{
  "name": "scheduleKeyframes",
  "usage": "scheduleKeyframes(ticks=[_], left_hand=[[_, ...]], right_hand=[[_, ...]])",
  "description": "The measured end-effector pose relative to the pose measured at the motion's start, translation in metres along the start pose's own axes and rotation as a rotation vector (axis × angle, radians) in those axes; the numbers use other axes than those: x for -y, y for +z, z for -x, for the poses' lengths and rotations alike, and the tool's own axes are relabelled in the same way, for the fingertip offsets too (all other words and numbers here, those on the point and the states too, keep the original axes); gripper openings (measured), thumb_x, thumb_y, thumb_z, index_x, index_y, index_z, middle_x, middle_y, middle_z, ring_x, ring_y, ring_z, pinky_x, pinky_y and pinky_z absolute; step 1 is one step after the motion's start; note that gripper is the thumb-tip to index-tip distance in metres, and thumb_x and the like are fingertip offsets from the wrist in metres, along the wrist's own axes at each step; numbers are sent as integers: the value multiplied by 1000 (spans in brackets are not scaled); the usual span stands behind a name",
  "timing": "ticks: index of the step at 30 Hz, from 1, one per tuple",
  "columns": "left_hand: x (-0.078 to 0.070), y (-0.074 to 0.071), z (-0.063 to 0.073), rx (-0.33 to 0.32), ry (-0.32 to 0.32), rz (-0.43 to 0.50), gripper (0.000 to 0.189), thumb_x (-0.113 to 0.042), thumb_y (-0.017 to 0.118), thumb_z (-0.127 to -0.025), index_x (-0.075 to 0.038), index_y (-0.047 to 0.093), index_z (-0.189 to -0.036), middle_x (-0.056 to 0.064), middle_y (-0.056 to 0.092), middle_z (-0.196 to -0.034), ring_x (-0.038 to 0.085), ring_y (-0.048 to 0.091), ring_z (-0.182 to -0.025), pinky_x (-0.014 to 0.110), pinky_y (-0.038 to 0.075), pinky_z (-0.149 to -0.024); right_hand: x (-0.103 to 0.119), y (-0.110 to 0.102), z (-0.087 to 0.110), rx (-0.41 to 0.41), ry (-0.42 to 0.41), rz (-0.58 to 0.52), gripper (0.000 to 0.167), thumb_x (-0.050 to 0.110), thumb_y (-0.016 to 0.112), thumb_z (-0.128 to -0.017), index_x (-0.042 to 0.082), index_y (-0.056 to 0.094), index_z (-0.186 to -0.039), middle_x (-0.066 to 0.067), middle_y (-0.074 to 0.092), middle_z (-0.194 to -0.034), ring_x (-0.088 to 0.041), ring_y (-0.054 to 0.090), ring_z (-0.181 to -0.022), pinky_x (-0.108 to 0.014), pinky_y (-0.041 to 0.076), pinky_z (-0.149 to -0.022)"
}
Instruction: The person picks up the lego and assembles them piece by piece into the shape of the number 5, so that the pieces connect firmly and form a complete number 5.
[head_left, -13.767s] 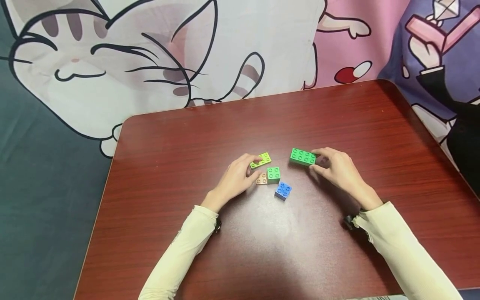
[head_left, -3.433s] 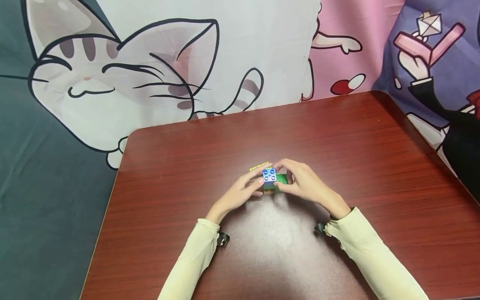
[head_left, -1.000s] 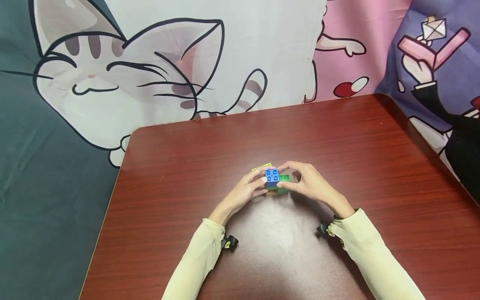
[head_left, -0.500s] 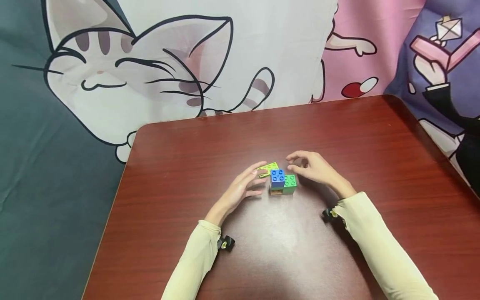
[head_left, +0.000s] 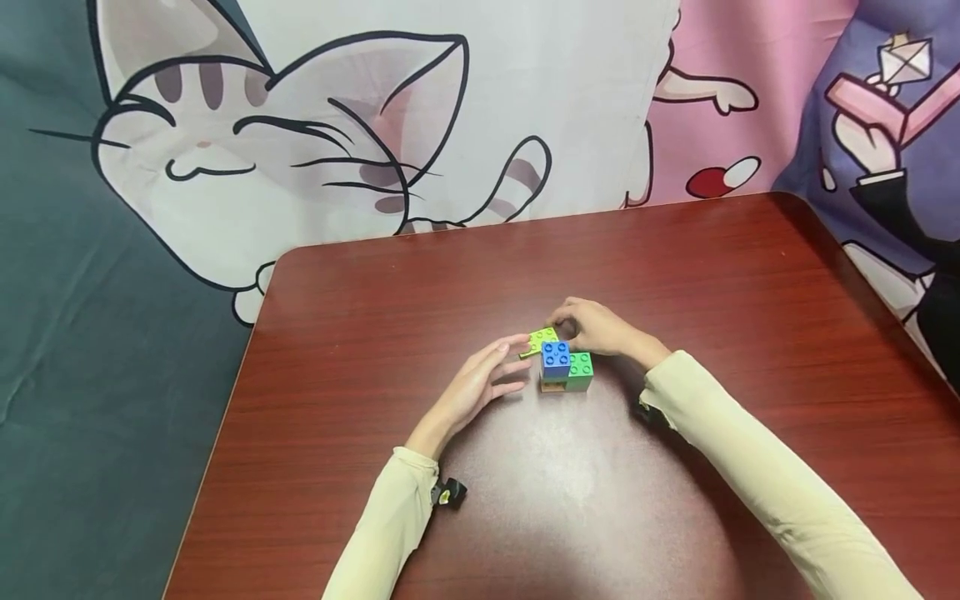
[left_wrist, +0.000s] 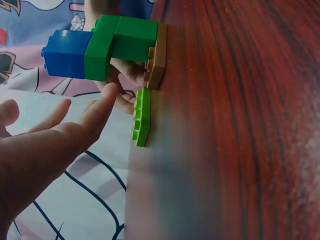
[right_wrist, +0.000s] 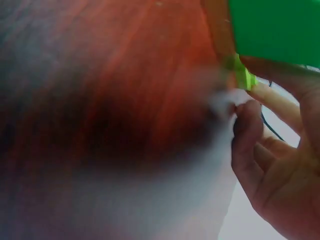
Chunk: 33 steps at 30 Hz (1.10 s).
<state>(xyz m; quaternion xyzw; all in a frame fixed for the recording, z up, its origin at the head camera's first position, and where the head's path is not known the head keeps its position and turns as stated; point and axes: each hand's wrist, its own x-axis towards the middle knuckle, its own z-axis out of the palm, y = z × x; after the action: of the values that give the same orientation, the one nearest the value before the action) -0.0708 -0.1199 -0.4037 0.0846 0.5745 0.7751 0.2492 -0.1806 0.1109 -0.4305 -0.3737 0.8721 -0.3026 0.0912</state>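
A brick stack stands mid-table, with a blue toy brick (head_left: pixel 556 358) at its top. Under it are green bricks (head_left: pixel 580 371), then a thin tan brick (left_wrist: pixel 158 57) at the bottom. A flat lime-green brick (head_left: pixel 538 340) lies on the table just behind the stack. My left hand (head_left: pixel 468 387) hovers left of the stack, fingers spread, holding nothing. My right hand (head_left: pixel 596 327) reaches behind the stack, thumb and index finger at the lime-green brick's right end. The right wrist view has this brick (right_wrist: pixel 245 77) between them; the stack hides part of the thumb in the head view.
The stack rises between both hands on the brown wooden table (head_left: pixel 360 333). A cloth printed with cartoon figures (head_left: pixel 570 83) hangs behind the table's far edge.
The blue brick now tops the assembled stack, whose bricks lay apart earlier. Both hands have let go of the stack; the left drew back leftward, the right moved behind it to the lime-green brick.
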Motion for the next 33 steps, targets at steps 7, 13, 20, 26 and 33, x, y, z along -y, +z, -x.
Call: scheduleKeyframes(ticks=[7, 13, 20, 26, 33], left_hand=[[0, 3, -1, 11, -22, -33, 53, -34, 31, -102, 3, 31, -141, 25, 29, -143, 42, 31, -129, 55, 33, -98], [1, 3, -2, 21, -17, -90, 54, -37, 29, -102, 0, 33, -141, 19, 33, -144, 39, 31, -130, 56, 33, -98], [1, 4, -3, 27, 15, -99, 51, -32, 29, -103, -1, 28, -144, 22, 27, -146, 40, 28, -131, 56, 31, -99], [-1, 8, -7, 70, 42, -111, 45, -21, 25, -104, -9, 23, -147, 16, 18, -151, 39, 22, -134, 59, 29, -98], [-1, 17, -11, 97, 78, -111, 47, -16, 25, -103, -20, 20, -149, -1, 13, -154, 28, 16, -138, 56, 34, -97]], right_hand=[[-1, -8, 13, -47, 88, -74, 32, 6, 74, -73, 3, 66, -103, -8, 65, -91, -17, 57, -71, -33, 47, -64], [0, -21, 32, -119, 126, -188, 30, 4, 72, -76, 4, 63, -105, -12, 68, -92, -19, 64, -74, -34, 52, -65], [4, -31, 58, -245, 113, -159, 29, 7, 72, -77, 7, 63, -105, -3, 65, -82, -16, 58, -71, -30, 49, -62], [18, -39, 73, -357, 127, -186, 32, 5, 73, -76, 10, 64, -106, 0, 64, -84, -14, 55, -69, -22, 48, -59], [64, -53, 83, -404, 101, -219, 34, -4, 72, -75, 4, 63, -107, -4, 60, -79, -15, 52, -65, -21, 44, -55]])
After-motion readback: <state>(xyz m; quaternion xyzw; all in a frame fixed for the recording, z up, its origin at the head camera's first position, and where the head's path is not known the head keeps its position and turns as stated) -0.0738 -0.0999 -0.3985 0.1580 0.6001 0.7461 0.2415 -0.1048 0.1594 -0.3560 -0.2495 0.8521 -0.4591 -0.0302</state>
